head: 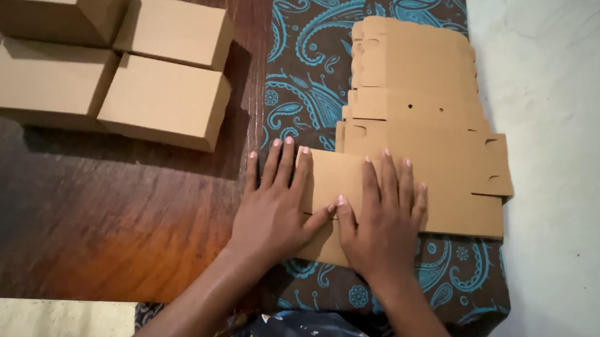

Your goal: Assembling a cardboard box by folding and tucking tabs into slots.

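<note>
Two hands lie flat on the work, side by side with the thumbs nearly meeting; our left hand [273, 205] spreads its fingers over the left edge of the flat cardboard blank [419, 177], half on the card and half on the patterned cloth [307, 70], while our right hand [381, 220] presses palm-down on the folded flap nearer the middle; neither hand grips anything, both are open and bearing down.

To press this fold well, we judge it best to keep the palms low and the weight even, run the fingertips along the crease line rather than across it, and hold the left edge square so the flap does not skew; the thin card will likely spring back unless the crease is rubbed firm.

From the hands the blank stretches away toward twelve and one o'clock, its slotted, tabbed panels lying unfolded on the cloth; only its near left corner sits beneath our palms.

At ten and eleven o'clock, well apart on the dark wooden table [100, 211], stand four closed cardboard boxes [164, 99] grouped together; pale floor [572, 208] lies at three o'clock.
</note>
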